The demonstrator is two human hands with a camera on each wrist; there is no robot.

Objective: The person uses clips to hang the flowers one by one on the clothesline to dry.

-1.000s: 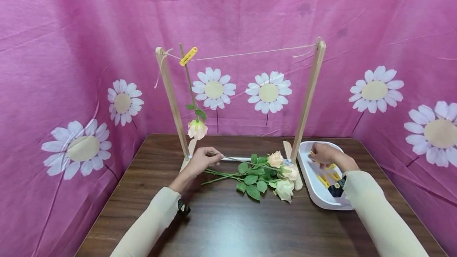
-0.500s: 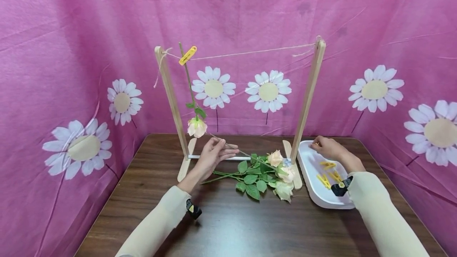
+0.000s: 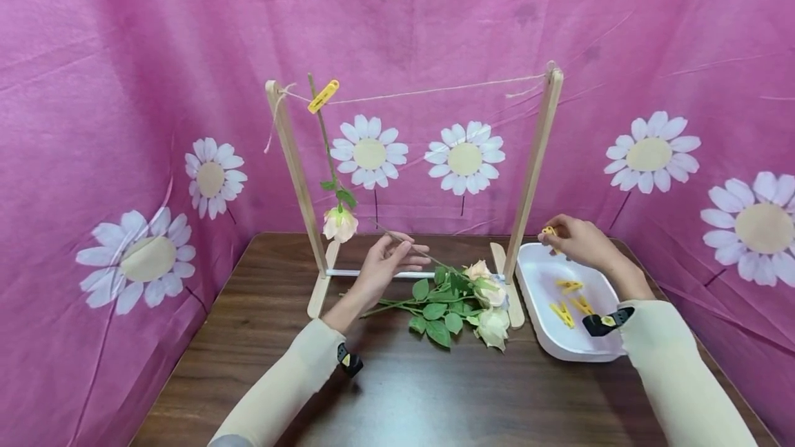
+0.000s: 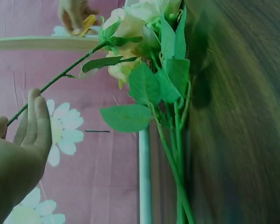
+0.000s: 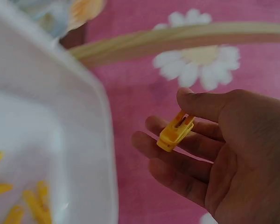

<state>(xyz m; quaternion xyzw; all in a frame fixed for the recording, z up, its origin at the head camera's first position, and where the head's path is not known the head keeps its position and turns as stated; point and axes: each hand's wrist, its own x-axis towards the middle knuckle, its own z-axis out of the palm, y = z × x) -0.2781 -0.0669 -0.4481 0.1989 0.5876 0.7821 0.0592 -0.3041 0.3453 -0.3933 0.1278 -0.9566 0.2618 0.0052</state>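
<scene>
My left hand (image 3: 380,267) pinches the thin stem (image 4: 67,71) of a pale rose near its cut end, with the other fingers extended. That rose's bloom (image 4: 122,29) is at the lower right end of the slanting stem, by the other roses (image 3: 493,328) lying on the table. Above the white tray (image 3: 542,336), my right hand (image 3: 584,248) holds a yellow clothespin (image 5: 176,133) between thumb and fingers. Another rose (image 3: 340,225) hangs upside down from the string (image 3: 435,91), its stem clipped by a yellow clothespin (image 3: 324,96) near the left post.
Two wooden posts (image 3: 535,171) hold the string, joined low down by a white rod (image 3: 348,273). Several yellow clothespins (image 3: 562,314) lie in the tray at the right. A pink curtain with printed daisies (image 3: 464,159) surrounds the dark wooden table (image 3: 410,392).
My left hand has moved right and slightly up, lifting and tilting the rose's stem. My right hand has risen from inside the tray with a clothespin.
</scene>
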